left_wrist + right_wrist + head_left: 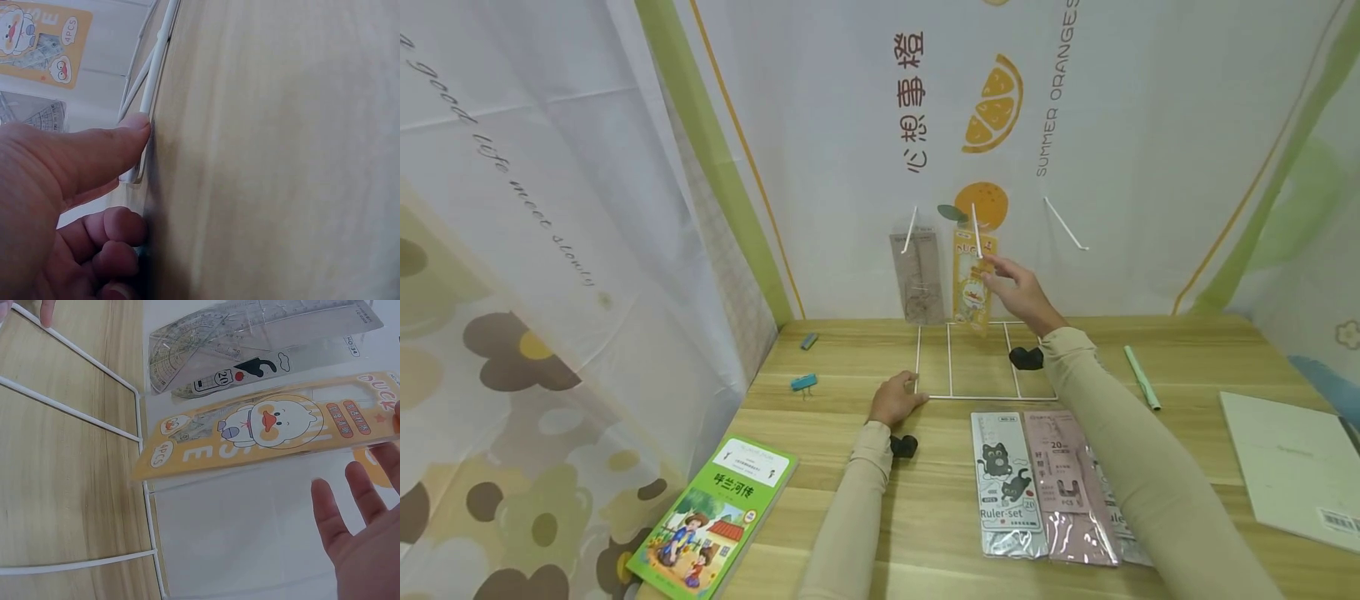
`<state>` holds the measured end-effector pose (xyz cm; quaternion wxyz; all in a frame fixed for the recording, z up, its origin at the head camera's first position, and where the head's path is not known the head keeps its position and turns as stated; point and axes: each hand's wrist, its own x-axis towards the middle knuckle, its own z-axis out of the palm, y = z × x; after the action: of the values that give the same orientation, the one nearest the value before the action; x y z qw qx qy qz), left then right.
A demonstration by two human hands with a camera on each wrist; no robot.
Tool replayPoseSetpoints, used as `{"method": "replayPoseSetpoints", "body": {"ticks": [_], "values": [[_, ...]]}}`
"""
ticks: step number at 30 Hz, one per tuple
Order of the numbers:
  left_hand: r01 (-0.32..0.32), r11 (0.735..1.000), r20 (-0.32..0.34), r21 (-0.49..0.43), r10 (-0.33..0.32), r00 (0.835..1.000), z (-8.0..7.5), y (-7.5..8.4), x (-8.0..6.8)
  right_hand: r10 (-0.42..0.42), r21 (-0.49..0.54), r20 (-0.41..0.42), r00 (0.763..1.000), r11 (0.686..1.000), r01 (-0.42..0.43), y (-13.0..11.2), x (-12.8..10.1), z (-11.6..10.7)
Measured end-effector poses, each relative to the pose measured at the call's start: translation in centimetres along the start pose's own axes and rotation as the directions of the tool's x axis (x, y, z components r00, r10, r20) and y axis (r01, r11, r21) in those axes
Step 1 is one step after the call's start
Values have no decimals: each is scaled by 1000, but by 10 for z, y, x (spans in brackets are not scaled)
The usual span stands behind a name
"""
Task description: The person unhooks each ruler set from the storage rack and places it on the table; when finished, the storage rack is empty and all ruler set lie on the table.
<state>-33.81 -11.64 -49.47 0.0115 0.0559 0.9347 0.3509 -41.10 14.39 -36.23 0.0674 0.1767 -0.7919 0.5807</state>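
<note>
A white wire rack [950, 367] stands on the table, its hooks [1065, 223] reaching up against the curtain. My left hand [897, 400] grips the rack's front left corner, with the thumb on the wire [150, 87]. From the middle hook hangs a yellow ruler set with a duck [973, 296]. My right hand [1021, 292] pinches that packet's edge near the top; its other fingers spread apart from it [269, 425]. On the left hook hangs a clear ruler set [917, 279], with a second packet behind it in the right wrist view.
Several ruler sets [1009, 483] lie in front of the rack, partly under my right forearm. Left are a green book [718, 517] and two blue binder clips [803, 382]. A green pen [1141, 377] and a pale notebook [1288, 467] lie right.
</note>
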Motion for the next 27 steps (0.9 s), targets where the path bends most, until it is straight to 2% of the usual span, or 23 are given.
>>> {"method": "replayPoseSetpoints", "body": {"ticks": [10, 21, 27], "values": [[-15, 1000, -9, -12, 15, 1000, 1, 1, -1, 8, -38, 16, 1000, 999, -7, 0, -6, -2], [-15, 1000, -6, -17, 15, 1000, 1, -2, -2, -113, -25, -58, 992, 993, 112, 7, -26, 1], [-20, 999, -5, -33, 20, 1000, 0, -2, -1, -143, -1, -46, 989, 990, 143, 5, -44, 5]]}}
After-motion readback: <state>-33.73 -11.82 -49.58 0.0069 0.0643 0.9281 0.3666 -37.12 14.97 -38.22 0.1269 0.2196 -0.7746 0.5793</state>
